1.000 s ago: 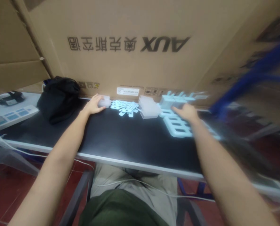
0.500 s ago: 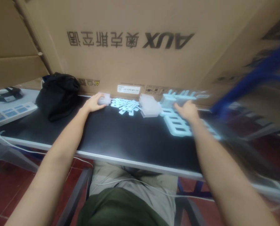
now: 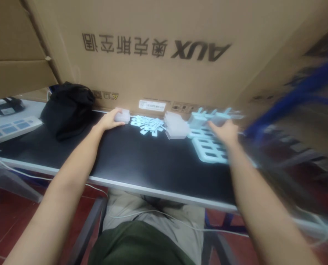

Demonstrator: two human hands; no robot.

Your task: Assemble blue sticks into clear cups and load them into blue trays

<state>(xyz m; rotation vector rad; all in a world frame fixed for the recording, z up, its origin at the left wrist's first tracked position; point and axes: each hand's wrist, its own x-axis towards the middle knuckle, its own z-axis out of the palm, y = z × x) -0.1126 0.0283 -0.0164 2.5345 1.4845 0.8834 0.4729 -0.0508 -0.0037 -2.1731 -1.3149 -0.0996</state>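
Note:
My left hand (image 3: pixel 110 120) is at the back of the black table, thumb in front and fingers behind a small stack of translucent plastic cases (image 3: pixel 122 116). To its right lies a loose pile of small light-blue flat pieces (image 3: pixel 148 124). Beyond it is a larger stack of translucent cases (image 3: pixel 176 126). My right hand (image 3: pixel 227 132) is at the light-blue plastic blocks (image 3: pixel 198 120), its thumb stretched left against them. Its other fingers are blurred and partly hidden. Under and before that hand lies a light-blue slotted frame (image 3: pixel 209 150).
A large cardboard box (image 3: pixel 158 77) with upside-down print rises behind the black tabletop (image 3: pixel 153 162). On the left are a black cloth bag (image 3: pixel 67 110) and a white power strip (image 3: pixel 16 128). A blue metal frame (image 3: pixel 288 92) stands at the right.
My right hand has shifted slightly right and down along the light-blue blocks. My left hand keeps its place on the small stack. The view has tilted a little.

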